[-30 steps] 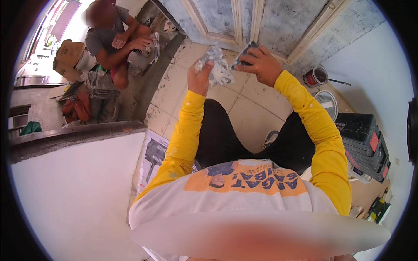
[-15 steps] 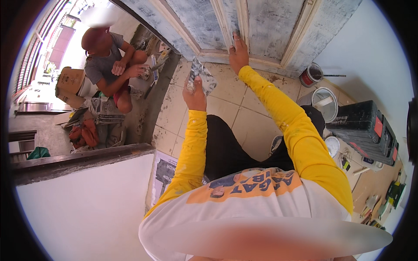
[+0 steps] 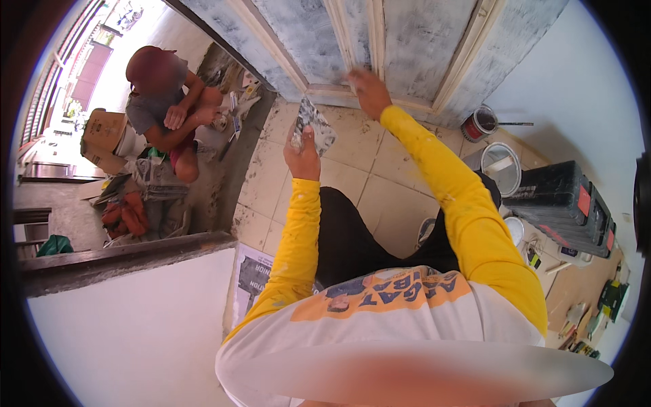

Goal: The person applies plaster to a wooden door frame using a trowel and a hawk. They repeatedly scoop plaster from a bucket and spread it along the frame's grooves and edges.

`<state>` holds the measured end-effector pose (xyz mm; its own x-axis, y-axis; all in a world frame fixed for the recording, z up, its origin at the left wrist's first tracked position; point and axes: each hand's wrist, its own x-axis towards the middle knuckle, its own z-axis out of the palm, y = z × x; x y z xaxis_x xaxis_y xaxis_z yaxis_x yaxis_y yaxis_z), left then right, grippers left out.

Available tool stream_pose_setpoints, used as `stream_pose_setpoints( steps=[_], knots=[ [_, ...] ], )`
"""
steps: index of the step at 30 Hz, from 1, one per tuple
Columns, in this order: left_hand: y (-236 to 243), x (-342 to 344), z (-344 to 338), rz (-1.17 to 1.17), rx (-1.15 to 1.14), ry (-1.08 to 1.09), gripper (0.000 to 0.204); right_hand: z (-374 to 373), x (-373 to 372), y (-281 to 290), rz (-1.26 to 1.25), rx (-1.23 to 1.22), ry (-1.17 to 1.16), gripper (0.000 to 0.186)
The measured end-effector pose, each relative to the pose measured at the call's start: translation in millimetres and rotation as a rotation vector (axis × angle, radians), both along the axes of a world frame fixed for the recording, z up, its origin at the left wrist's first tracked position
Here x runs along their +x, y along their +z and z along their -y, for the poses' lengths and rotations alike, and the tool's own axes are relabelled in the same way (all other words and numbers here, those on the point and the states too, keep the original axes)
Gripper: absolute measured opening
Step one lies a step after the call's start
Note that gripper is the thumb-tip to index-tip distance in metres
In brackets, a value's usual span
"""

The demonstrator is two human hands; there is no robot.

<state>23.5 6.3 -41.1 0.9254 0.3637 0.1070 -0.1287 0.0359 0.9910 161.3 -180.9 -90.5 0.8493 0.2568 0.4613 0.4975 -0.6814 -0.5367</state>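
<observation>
My left hand [image 3: 303, 157] grips a thin, flat plate [image 3: 317, 129] by its near end, thumb on top. The plate is pointed and smeared grey and white, and it is tilted over the floor tiles. My right hand [image 3: 371, 93] is raised at the lower part of a panelled door [image 3: 413, 51], its fingers near the pale wooden moulding [image 3: 344, 42]. Those fingers are blurred, so whether they hold anything or touch the moulding does not show. Patchy grey-white coating covers the door panels.
Right of me stand a paint can [image 3: 480, 123] with a stick across it, a grey bucket [image 3: 500, 169] and a black tool case [image 3: 553, 193]. Another person [image 3: 159, 102] crouches beyond the doorway at left, near bags and a cardboard box [image 3: 105, 132]. A low wall [image 3: 129, 312] rises at my left.
My right hand has come down the moulding and turned leftward. My left hand keeps the plate in nearly the same place. The view has shifted slightly.
</observation>
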Motion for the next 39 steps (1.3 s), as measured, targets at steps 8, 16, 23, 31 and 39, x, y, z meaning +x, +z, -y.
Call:
stream_pose_setpoints(
  steps=[8, 16, 23, 31, 39],
  knots=[
    [-5.3, 3.2, 0.1, 0.104, 0.349, 0.033, 0.038, 46.8, -3.9, 27.9, -0.744, 0.688, -0.33, 0.04],
    [6.4, -10.1, 5.4, 0.008, -0.043, -0.046, 0.042, 55.3, 61.0, 46.8, -0.962, 0.958, -0.11, 0.015],
    [7.9, -10.8, -6.2, 0.053, 0.084, -0.046, 0.037, 56.7, 48.7, 136.4, -0.769, 1.151, -0.129, 0.024],
    [3.8, -11.8, -12.0, 0.009, -0.351, -0.206, 0.03, 95.1, -128.2, 152.0, -0.19, 0.369, 0.087, 0.036],
    [8.6, -13.2, -19.5, -0.039, -1.282, -0.747, 0.033, 84.7, -140.5, 88.2, 0.177, -0.356, 0.401, 0.044]
  ],
)
